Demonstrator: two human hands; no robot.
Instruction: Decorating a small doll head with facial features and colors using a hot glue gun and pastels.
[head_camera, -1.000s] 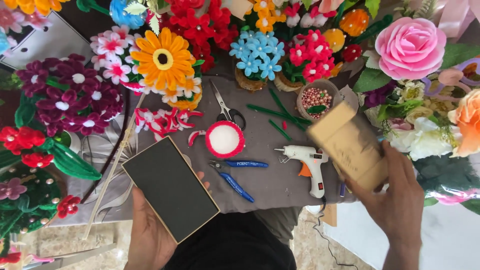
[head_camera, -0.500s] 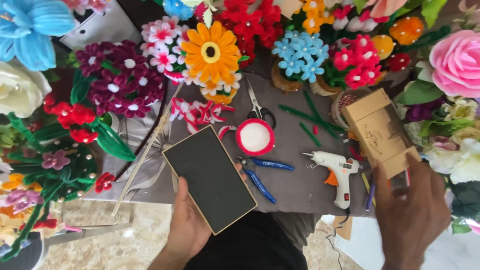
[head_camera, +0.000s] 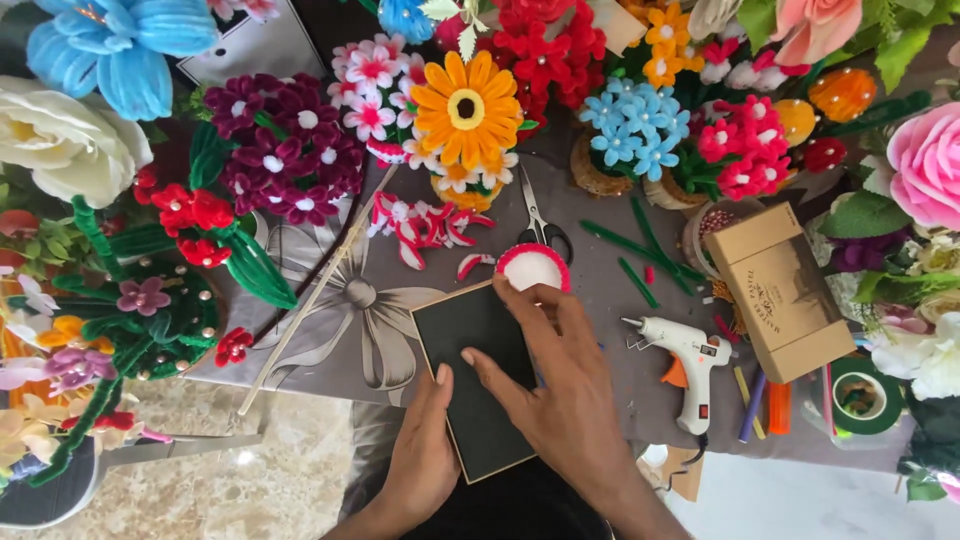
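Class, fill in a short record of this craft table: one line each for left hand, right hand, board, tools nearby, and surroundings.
Left hand: left hand holds the near edge of the black board.
Right hand: right hand lies across the board, fingers reaching the round white disc with red rim.
Board: flat, dark face up, partly off the table's near edge.
Tools nearby: scissors, white glue gun, cardboard box.
Surroundings: pipe-cleaner flowers, among them an orange daisy.
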